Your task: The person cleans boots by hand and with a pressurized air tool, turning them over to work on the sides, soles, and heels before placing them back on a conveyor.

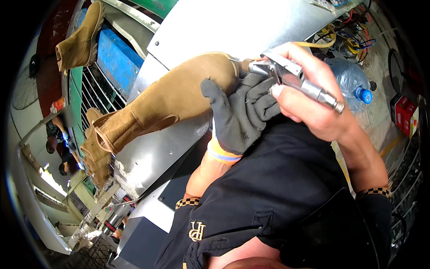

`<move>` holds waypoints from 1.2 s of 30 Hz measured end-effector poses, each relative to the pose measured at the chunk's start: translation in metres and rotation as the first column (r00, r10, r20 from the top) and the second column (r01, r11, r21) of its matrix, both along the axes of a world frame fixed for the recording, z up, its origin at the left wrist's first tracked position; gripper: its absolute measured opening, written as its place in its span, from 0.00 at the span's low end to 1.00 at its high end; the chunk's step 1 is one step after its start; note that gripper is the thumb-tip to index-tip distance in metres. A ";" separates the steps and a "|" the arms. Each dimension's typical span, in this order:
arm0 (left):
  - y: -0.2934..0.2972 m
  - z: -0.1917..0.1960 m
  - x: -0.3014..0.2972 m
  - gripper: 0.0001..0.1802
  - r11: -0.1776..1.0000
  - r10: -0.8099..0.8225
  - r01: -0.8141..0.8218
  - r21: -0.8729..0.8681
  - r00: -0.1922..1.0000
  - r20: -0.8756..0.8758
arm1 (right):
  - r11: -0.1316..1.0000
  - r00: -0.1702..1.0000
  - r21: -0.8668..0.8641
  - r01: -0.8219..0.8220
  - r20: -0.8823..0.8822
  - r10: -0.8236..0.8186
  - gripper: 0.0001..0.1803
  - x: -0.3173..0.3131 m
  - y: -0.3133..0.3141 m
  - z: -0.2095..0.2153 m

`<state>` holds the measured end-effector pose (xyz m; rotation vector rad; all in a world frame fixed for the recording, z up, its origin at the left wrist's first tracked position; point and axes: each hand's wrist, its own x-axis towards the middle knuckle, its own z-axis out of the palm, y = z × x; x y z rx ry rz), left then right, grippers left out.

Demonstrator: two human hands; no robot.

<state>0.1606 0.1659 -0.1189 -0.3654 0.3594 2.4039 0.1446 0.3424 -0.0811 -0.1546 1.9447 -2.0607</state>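
My left hand (239, 114), in a grey knit glove with an orange cuff, grips the toe end of a tan suede ankle boot (165, 103). The boot lies on its side across a sloping grey metal housing (233, 22), its opening toward the lower left. My bare right hand (309, 96) is closed around a silver metal air gun (291, 74). The gun's nozzle touches or nearly touches the boot's toe, just above the gloved fingers. My black shirt fills the lower right.
Another tan boot (80, 42) sits at the top left above a blue panel (117, 58) and a wire rack; a third boot (95, 157) hangs at left. A water bottle (354, 83), a red box (405, 114) and coloured wires (354, 33) lie at right. Another person (60, 139) stands far left.
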 end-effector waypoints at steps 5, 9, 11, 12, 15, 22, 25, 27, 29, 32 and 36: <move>0.002 0.000 -0.006 0.62 0.935 0.004 -0.009 -0.356 1.000 -0.015 | 0.998 0.996 0.042 0.046 -0.073 -0.043 0.25 0.032 -0.019 -0.023; 0.004 -0.001 -0.005 0.62 0.921 0.026 -0.019 -0.388 1.000 0.013 | 0.973 0.878 0.142 0.184 -0.469 -0.097 0.29 0.044 -0.033 -0.041; 0.010 0.003 -0.003 0.63 0.895 0.039 -0.024 -0.445 0.999 0.024 | 0.962 0.845 0.169 0.213 -0.526 -0.095 0.30 0.052 -0.037 -0.046; 0.010 0.002 -0.003 0.63 0.914 0.035 -0.030 -0.406 0.999 0.005 | 0.961 0.843 0.182 0.207 -0.531 -0.081 0.31 0.056 -0.037 -0.044; -0.021 -0.042 -0.003 0.61 0.995 -0.089 0.098 0.027 0.969 -0.232 | 0.968 0.879 0.201 0.151 -0.474 -0.038 0.30 0.061 -0.033 -0.040; -0.227 0.091 0.019 0.40 0.706 -0.481 -0.377 -0.600 0.367 -0.796 | 0.921 0.942 -0.299 0.251 -0.146 -0.303 0.22 0.002 0.032 -0.046; -0.212 0.147 0.003 0.35 0.069 -0.320 -0.826 -0.560 0.514 -0.796 | 0.940 0.871 -0.113 0.321 -0.354 -0.340 0.21 -0.064 0.025 -0.089; -0.210 0.160 -0.026 0.35 -0.340 -0.689 -0.657 -0.673 0.661 -0.298 | 0.904 0.828 -0.204 0.376 -0.364 -0.426 0.20 -0.095 0.027 -0.085; -0.201 0.160 -0.033 0.32 -0.132 -0.819 -0.599 -0.790 0.514 -0.253 | 0.883 0.809 -0.194 0.428 -0.354 -0.470 0.20 -0.119 0.032 -0.084; -0.179 0.166 -0.028 0.19 -0.322 -0.912 -0.620 -0.716 0.405 0.059 | 0.883 0.810 -0.124 0.453 -0.357 -0.466 0.20 -0.129 0.035 -0.069; -0.175 0.124 0.010 0.11 -0.207 -0.432 -0.575 -0.791 0.780 -0.454 | 0.879 0.794 -0.163 0.447 -0.381 -0.474 0.21 -0.138 0.030 -0.087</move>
